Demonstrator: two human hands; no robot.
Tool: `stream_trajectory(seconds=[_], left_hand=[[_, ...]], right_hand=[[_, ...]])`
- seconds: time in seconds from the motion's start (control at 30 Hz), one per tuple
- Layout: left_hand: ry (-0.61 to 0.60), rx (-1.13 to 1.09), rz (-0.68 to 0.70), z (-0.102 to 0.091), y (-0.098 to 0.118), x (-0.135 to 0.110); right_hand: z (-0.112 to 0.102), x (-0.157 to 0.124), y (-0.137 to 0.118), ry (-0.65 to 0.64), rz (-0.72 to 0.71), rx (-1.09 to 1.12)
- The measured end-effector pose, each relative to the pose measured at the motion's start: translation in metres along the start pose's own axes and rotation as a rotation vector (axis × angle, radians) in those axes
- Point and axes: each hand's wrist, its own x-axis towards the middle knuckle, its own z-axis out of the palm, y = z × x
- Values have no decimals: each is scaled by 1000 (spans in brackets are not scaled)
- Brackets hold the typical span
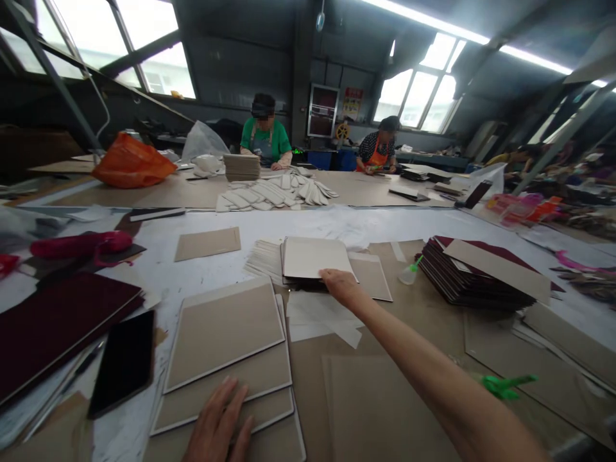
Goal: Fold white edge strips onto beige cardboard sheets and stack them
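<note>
Two bare hands work over a wide bench covered in smooth white and matte brown sheeting. The left hand, at the near edge, lies with its fingers apart on a fan of flat beige boards; its grip is loose, the fingers spread over the surface. The boards are stiff rectangles with pale borders, overlapping like stepped shingles. The right arm reaches forward to a squared stack of boards near the middle of the bench, smooth and off-white on top with darker edges beneath. The right hand touches its near edge with bent fingers; whether that grip is clamped on the top board I cannot tell.

Left of this stack, thin pale strips spread in a fan; in front of it lie translucent papers. To its right, a small, squat translucent bottle with a green tip stands near a thick pile of maroon covers, topped by a long beige card. On the left are a glossy black phone and a flat maroon cover. On a farther bench, a crumpled orange plastic bag sits left of a heap of whitish flat pieces, with two people seen beyond.
</note>
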Motion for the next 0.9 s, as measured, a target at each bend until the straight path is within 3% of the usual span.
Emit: stream_trajectory(seconds=[0.33, 0.67, 0.77, 0.9], left_hand=[[-21, -57, -46, -25, 42, -13], [-63, -148, -56, -48, 73, -41], [-87, -149, -73, -57, 77, -46], [-77, -88, -156, -74, 64, -62]], right_hand=[[-5, -18, 0, 0, 9, 15], [-6, -84, -8, 111, 26, -7], [2, -93, -11, 187, -39, 16], [19, -95, -32, 343, -270, 116]])
